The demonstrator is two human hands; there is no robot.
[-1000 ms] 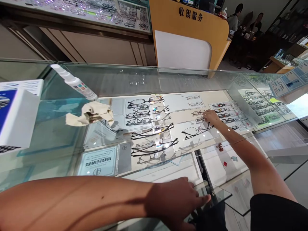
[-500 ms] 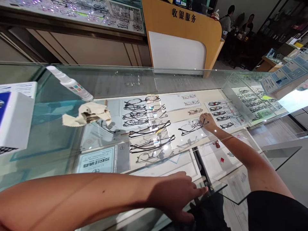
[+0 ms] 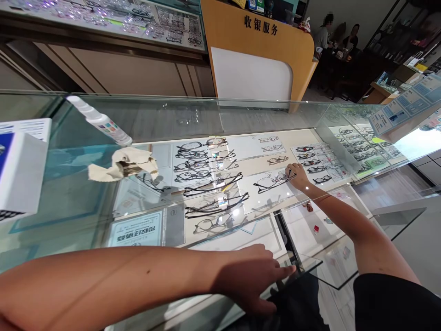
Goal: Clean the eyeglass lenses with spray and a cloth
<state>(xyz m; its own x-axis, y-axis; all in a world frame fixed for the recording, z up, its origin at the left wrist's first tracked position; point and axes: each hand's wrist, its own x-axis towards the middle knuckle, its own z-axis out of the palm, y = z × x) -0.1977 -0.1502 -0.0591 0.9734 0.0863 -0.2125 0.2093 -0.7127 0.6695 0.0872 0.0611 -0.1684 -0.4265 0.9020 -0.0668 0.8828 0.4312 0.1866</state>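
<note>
My right hand (image 3: 296, 176) reaches inside the glass display case, its fingers closed at one end of a pair of dark-framed eyeglasses (image 3: 273, 186) over a white card. The fingertips are partly hidden behind the frame. My left hand (image 3: 253, 278) is at the near side of the case, back upward, with index finger and thumb stretched apart and nothing visible in it. The index fingertip is by the edge of a glass panel (image 3: 312, 266). Left of the right hand, several eyeglasses (image 3: 217, 206) lie in rows; a brown-framed pair (image 3: 278, 160) lies just beyond it.
On the glass top stand a white spray bottle (image 3: 103, 124), a crumpled beige cloth (image 3: 132, 164) and a white-and-blue box (image 3: 22, 170). A leaning sign (image 3: 406, 108) is at the right. Beyond the case is a wooden counter (image 3: 258, 32); people sit far back.
The view has shifted slightly. Both hands keep nearly the same places, and the eyeglasses by my right hand show no clear movement.
</note>
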